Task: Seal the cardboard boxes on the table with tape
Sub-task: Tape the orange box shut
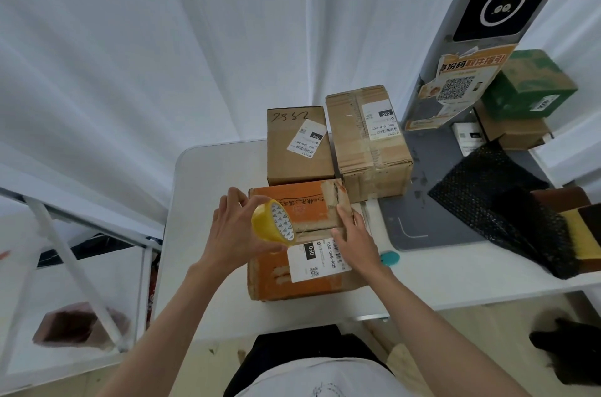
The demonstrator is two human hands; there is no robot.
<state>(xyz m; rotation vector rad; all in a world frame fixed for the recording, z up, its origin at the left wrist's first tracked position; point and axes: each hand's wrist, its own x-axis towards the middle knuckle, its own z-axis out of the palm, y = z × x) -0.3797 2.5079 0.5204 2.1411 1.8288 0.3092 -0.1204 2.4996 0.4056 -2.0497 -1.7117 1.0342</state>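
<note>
The orange cardboard box with torn top flaps and a white shipping label sits near the front edge of the white tabletop, directly before the person. Its far edge nearly meets two plain brown cardboard boxes behind it: a small one with handwritten digits and a larger, heavily taped one beside it on the right. That makes three boxes in this cluster. To the left of them the tabletop runs bare out to its rounded corner, leaving free room on that side; on the right, a grey mat and a small teal object lie close by.

The left hand is raised over the orange box's left part, its fingers curled round a single yellow roll of tape, thumb below and the rest wrapped over the top, the roll's open core tilted toward the box's seam. The right hand lies palm down on the box's right flap, fingers straight and close together, pressing on the cardboard by the seam. Both forearms reach in from below, bare.

Farther right sits black bubble-wrap packaging, and a green box is stacked on another brown one beside a grey post.
</note>
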